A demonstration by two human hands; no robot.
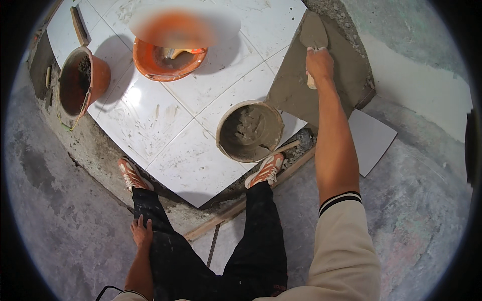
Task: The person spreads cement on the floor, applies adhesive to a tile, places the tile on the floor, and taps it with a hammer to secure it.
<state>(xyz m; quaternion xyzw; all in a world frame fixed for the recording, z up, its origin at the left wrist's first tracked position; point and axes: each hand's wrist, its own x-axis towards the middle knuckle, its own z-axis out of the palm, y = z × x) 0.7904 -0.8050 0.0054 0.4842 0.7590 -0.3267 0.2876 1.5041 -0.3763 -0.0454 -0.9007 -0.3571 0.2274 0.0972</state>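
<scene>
Head view: right hand (320,65) gripping a trowel (314,32) over mortar (293,90).
From here, the left hand (142,232) rests loosely open against black trousers (168,246).

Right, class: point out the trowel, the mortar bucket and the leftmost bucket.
Trowel (314,32): head view, on its blade.
Mortar bucket (219,131): head view, on its left rim.
Leftmost bucket (102,75): head view, on its outer wall.

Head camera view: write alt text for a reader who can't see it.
Someone's right-hand grip holds a trowel over grey mortar spread beside white floor tiles, while the left-hand grip rests at the left leg. A mortar bucket, an orange basin and an orange bucket are on or near the tiles.
</scene>
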